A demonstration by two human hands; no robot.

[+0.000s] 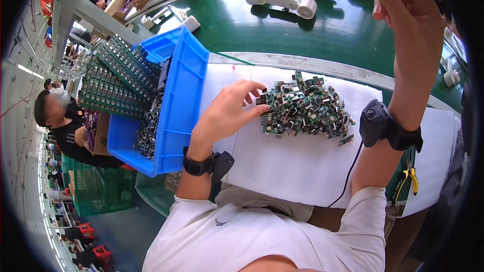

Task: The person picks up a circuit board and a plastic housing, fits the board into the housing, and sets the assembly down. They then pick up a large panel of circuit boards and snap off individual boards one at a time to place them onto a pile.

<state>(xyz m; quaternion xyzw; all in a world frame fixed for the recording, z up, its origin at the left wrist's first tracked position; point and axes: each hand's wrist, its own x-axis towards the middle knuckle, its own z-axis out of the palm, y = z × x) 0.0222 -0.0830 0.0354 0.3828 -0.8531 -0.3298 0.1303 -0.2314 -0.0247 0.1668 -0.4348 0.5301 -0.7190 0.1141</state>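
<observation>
A heap of small green circuit boards (307,108) with metal parts lies on a white sheet (272,163) in front of me. My left hand (229,108) is at the left edge of this heap. Its thumb and forefinger are closed about a small circuit board (263,96), partly hidden among the others. High at the right, my right hand (406,7) is raised over the far side, away from the heap. The picture's top edge cuts off part of its fingers, and whether it holds anything is not visible. Both wrists wear black strapped devices.
Left of the sheet stands a blue crate (181,95) holding green board panels (113,78) and many loose small parts (147,133). White handheld fans (290,2) lie on the green belt beyond. Yellow-handled pliers (412,180) are at the right. Other people work at the left and far side.
</observation>
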